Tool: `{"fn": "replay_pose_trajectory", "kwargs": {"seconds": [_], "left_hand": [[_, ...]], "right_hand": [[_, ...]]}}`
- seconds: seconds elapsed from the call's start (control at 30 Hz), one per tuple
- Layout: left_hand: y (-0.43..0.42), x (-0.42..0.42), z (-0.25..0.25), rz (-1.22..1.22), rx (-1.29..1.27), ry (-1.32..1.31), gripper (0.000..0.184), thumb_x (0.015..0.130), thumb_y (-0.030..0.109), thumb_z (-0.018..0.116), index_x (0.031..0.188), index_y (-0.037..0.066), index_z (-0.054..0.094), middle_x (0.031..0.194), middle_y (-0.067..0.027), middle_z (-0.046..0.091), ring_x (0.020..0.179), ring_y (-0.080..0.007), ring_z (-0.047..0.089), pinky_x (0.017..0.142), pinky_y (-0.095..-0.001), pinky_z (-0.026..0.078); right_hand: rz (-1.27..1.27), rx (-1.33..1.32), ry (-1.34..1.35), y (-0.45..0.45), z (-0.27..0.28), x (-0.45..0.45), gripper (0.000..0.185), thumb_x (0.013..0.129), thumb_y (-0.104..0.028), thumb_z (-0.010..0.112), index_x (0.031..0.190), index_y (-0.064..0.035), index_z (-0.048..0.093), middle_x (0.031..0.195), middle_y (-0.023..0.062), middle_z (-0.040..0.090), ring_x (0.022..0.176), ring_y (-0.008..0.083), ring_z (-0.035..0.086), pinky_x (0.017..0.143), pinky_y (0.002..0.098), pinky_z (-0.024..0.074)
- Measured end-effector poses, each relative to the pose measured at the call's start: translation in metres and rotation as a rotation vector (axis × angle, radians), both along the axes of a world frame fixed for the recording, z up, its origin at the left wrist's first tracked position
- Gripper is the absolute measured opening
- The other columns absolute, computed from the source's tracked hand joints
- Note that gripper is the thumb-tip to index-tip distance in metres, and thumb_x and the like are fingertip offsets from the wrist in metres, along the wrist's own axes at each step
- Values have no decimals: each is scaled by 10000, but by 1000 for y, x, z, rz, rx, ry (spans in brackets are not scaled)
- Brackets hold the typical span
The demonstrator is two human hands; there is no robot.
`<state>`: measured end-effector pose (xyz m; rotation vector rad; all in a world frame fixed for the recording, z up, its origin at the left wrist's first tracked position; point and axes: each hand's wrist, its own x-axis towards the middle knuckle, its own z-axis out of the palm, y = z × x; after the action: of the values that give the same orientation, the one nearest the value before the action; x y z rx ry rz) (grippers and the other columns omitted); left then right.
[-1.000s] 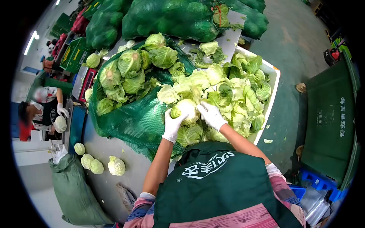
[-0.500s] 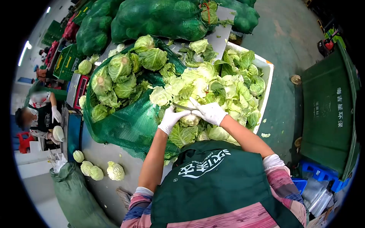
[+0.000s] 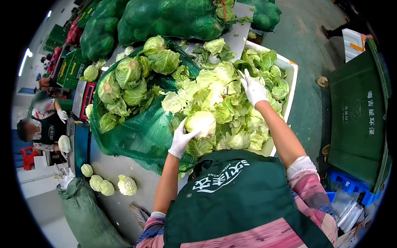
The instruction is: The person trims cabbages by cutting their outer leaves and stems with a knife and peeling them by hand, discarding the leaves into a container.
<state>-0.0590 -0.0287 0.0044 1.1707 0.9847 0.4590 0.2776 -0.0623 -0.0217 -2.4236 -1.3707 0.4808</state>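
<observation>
My left hand [image 3: 182,139], in a white glove, grips a pale, trimmed cabbage [image 3: 202,124] from its left side, thumb across the lower part. Over the leaf pile to the right is my right hand [image 3: 254,88], also gloved, with fingers pointing up and away from me. A thin dark sliver of a knife [image 3: 240,74] shows by its fingertips; the handle is hidden in the hand. Loose cabbage leaves [image 3: 235,103] lie heaped around both hands, partly in a white foam box [image 3: 292,82]. Left of them, untrimmed cabbages [image 3: 134,91] sit in an opened green mesh bag [image 3: 140,128].
Full mesh sacks [image 3: 169,22] lie at the back of the metal table [image 3: 144,182]. Several trimmed cabbages [image 3: 127,185] rest at the near left. A large green bin [image 3: 357,115] stands right. A co-worker [image 3: 47,124] is at far left; another person [image 3: 351,25] is at upper right.
My right hand has moved away from the left hand, up and right over the leaves. The cabbage in my left hand now shows a paler, barer surface. A person with a white box has appeared at upper right.
</observation>
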Motion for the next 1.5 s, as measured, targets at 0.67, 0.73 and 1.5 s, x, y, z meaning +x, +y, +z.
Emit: {"fn": "replay_pose_trajectory", "kwargs": {"seconds": [0.67,0.73,1.5], "left_hand": [[-23,48,-10,458,-135,120,672,762,217,796,1239,20,364,1125,-94,554,923,-163,606,647,-298,533],[-25,53,-2,479,-97,131,643,760,181,797,1219,6,381,1121,-95,552,946,-168,593,725,-300,531],[-28,1,-12,483,-238,80,970,676,253,857,1400,20,255,1336,-146,424,1136,-266,527,887,-409,498]], "right_hand": [[262,-53,234,-29,38,-136,561,968,-501,380,1362,-114,479,800,224,667,718,382,647,678,471,516],[162,26,344,-22,14,-129,530,965,-509,378,1266,-113,560,848,236,665,769,388,645,713,471,510],[-315,281,549,-20,-1,-70,512,912,-448,557,1311,-127,538,673,111,661,521,238,606,473,355,483]]}}
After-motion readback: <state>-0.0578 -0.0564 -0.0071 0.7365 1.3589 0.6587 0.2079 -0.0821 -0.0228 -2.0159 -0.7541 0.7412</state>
